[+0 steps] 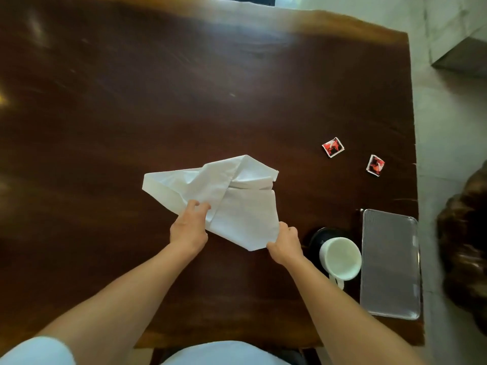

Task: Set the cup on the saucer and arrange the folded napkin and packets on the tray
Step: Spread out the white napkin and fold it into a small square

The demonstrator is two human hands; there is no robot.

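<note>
A white cloth napkin [232, 196] lies partly folded and rumpled on the dark wooden table [131, 101]. My left hand [188, 227] pinches its near left edge and my right hand [284, 242] grips its near right corner. A white cup [341, 258] stands on a black saucer [320, 235] just right of my right hand. A grey rectangular tray [390, 264] lies at the table's right edge, with nothing on it. Two red and black packets [333, 147] [375, 165] lie beyond the tray, apart from each other.
The table's right edge runs just past the tray, with pale floor [448, 127] beyond. A dark carved wooden piece [466, 233] stands off the right side. The near table edge is close to my body.
</note>
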